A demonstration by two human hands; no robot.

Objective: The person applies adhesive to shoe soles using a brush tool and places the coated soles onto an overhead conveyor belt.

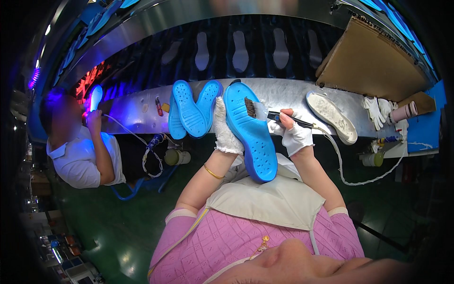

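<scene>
Left hand point(228, 131) is gripping blue sole point(257, 147), right hand point(294, 134) is pinching brush point(260, 111) — white cord point(339, 160) trailing behind could be snagging, jerking the brush across the sole.

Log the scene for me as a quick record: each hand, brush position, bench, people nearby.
Left hand: gloved, holding blue sole
Right hand: partly gloved, holding brush
Brush position: bristles over the sole's far end
Bench, left: overlapping blue soles
Bench, right: whitish sole-shaped piece, white gloves, cardboard box
Nearby: co-worker, left
</scene>
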